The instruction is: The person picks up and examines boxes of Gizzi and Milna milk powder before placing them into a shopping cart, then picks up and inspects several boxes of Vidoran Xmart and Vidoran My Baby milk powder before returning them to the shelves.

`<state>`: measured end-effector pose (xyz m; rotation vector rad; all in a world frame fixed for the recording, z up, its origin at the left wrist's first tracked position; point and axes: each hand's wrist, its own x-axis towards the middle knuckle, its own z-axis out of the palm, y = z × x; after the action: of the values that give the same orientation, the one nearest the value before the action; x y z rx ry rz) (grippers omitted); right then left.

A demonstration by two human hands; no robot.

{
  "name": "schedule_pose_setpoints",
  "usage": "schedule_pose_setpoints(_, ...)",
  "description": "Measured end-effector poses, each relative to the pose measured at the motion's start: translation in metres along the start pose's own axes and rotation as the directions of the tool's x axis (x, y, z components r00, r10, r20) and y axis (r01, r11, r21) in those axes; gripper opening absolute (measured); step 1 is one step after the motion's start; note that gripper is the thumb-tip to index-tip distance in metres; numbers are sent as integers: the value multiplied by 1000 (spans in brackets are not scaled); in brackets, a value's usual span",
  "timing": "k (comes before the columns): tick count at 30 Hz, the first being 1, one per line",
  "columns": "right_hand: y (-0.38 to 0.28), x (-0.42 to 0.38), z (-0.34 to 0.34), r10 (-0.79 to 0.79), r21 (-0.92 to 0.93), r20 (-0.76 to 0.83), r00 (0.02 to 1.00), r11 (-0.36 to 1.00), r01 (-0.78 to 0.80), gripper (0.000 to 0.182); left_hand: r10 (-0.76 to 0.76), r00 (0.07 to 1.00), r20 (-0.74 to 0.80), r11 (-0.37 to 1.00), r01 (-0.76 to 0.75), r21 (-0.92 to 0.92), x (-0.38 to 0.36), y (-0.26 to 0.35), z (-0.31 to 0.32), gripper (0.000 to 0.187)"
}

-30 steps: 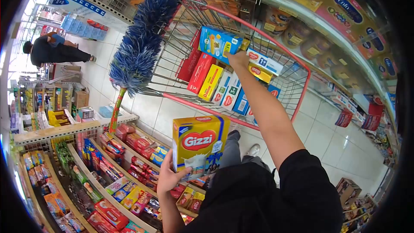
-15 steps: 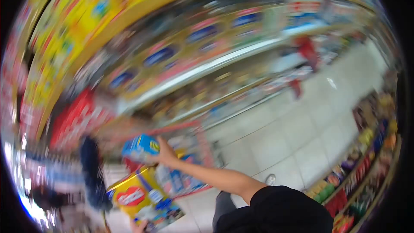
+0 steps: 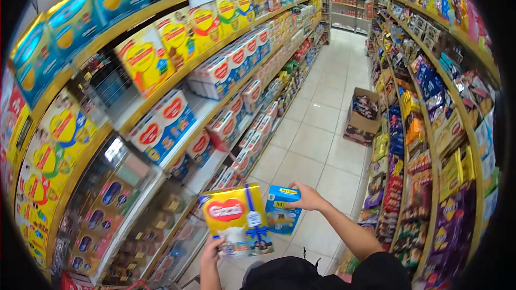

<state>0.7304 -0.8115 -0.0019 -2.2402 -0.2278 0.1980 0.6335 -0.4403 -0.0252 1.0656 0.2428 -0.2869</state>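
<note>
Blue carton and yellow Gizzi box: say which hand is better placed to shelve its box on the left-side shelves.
Probably the left hand: its yellow Gizzi cardboard box sits nearer the left-side shelves. The right hand holds the small blue carton farther out over the aisle.

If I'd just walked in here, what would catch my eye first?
Probably the yellow Gizzi box held up low in the middle by the left hand, with the right hand holding a smaller blue box beside it. Packed shelves line the tiled aisle, where an open cardboard carton stands.
</note>
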Motion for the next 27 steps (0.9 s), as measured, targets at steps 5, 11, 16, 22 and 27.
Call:
schedule_pose_setpoints(5, 68, 55, -87, 236, 591, 80, 968, 771, -237, 54, -364, 898, 247, 931, 355, 82, 173, -51, 95, 46)
schedule_pose_setpoints(11, 233, 172, -140, 345, 526, -281, 895, 836, -157, 58, -595, 766, 244, 791, 506, 344, 379, -85, 229, 46)
schedule_pose_setpoints(16, 239, 252, -271, 523, 759, -391, 757, 648, -56, 60, -675, 627, 388, 718, 678, 154, 539, -88, 348, 52)
schedule_pose_setpoints(22, 352, 342, -384, 522, 775, -260, 813, 615, -147, 63, -579, 671, 464, 777, 627, 63, 718, -65, 477, 53)
schedule_pose_setpoints(27, 450, 457, -513, 514, 567, -213, 831, 758, -323, 73, -591, 701, 399, 772, 635, 30, 844, -85, 561, 48)
